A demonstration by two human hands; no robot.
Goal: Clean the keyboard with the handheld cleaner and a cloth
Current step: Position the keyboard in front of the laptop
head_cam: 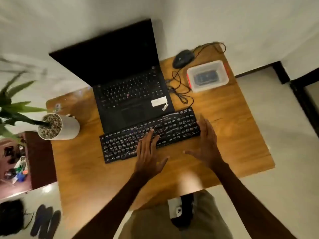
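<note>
Keyboard (120, 144) axis slants near-left to far-right; left hand (146, 152) fingers straight over middle keys; right hand (207, 144) spread at right end; both empty.

My head view is dim and warm-toned: motion blur streaks the keyboard (150, 135) legends, wide-angle distortion bends the frame edges, the laptop (112, 54) lid throws a soft shadow rightward onto the wall (224, 23), and a pale blot washes out the table (233, 126) at its near edge.
</note>
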